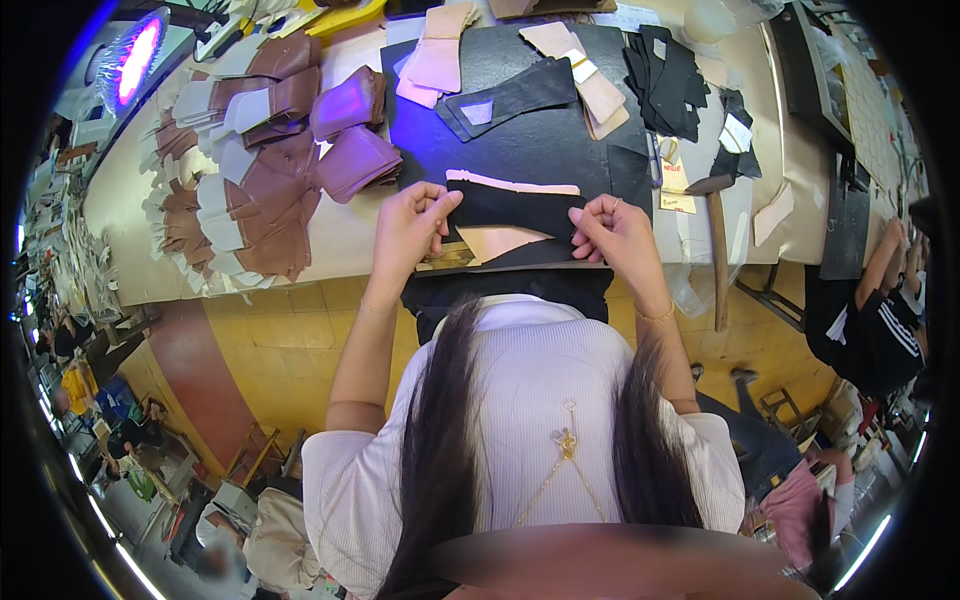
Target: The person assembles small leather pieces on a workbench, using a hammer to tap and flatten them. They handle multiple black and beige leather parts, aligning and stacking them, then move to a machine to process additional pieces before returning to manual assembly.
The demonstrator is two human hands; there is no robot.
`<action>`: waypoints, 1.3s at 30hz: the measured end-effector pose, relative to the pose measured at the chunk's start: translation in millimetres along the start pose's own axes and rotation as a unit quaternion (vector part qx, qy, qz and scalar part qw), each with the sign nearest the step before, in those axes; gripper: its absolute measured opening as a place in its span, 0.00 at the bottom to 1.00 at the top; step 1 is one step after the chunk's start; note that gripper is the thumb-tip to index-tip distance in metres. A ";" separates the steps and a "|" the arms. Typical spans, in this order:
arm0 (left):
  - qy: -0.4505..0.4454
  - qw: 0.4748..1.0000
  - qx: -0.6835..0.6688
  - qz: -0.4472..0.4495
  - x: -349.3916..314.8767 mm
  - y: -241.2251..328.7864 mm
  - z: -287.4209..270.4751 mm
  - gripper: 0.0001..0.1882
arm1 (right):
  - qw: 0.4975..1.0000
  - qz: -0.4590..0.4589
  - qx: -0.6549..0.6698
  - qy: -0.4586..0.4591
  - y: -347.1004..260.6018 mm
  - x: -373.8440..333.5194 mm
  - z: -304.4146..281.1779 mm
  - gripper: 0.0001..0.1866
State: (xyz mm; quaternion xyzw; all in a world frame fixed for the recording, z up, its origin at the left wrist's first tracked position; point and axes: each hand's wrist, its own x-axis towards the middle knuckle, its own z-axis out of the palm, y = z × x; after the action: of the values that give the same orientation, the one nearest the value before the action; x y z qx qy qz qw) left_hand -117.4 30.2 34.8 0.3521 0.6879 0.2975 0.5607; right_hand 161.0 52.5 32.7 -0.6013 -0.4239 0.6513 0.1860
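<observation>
A black leather piece [512, 211] with a pale pink strip along its far edge lies in front of me at the table's near edge. My left hand [412, 226] is closed in a pinch at its left end. At the right end, my right hand [614, 232] pinches it between thumb and fingers. Beneath its near edge a tan leather piece [500, 243] shows, partly covered. Behind it, more black leather strips [520, 95] rest on a dark work board [430, 140].
Stacks of brown leather pieces [280, 190] fill the table's left side. Tan pieces [600, 95] and black pieces [665, 85] lie behind and to the right. A hammer [718, 250] overhangs the front edge. A lit lamp [138, 62] stands far left; a co-worker [880, 325] is at right.
</observation>
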 end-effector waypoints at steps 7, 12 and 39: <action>0.022 0.999 0.013 -0.020 12.0 2.8 1.6 0.13 | 0.998 -0.019 -0.065 0.006 -9.0 9.4 3.2 0.14; 0.034 0.999 0.024 -0.010 12.4 2.0 3.3 0.13 | 0.996 -0.024 -0.088 0.011 -9.6 12.6 4.8 0.14; 0.083 0.988 0.126 0.036 12.6 -0.5 10.5 0.12 | 0.990 -0.032 -0.129 0.055 -15.5 12.2 10.8 0.11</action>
State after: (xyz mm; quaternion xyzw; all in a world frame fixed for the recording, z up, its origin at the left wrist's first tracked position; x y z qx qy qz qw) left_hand -108.7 40.3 25.2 0.4180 0.7511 0.2567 0.4419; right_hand 144.1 66.9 36.2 -0.6414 -0.5124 0.5508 0.1506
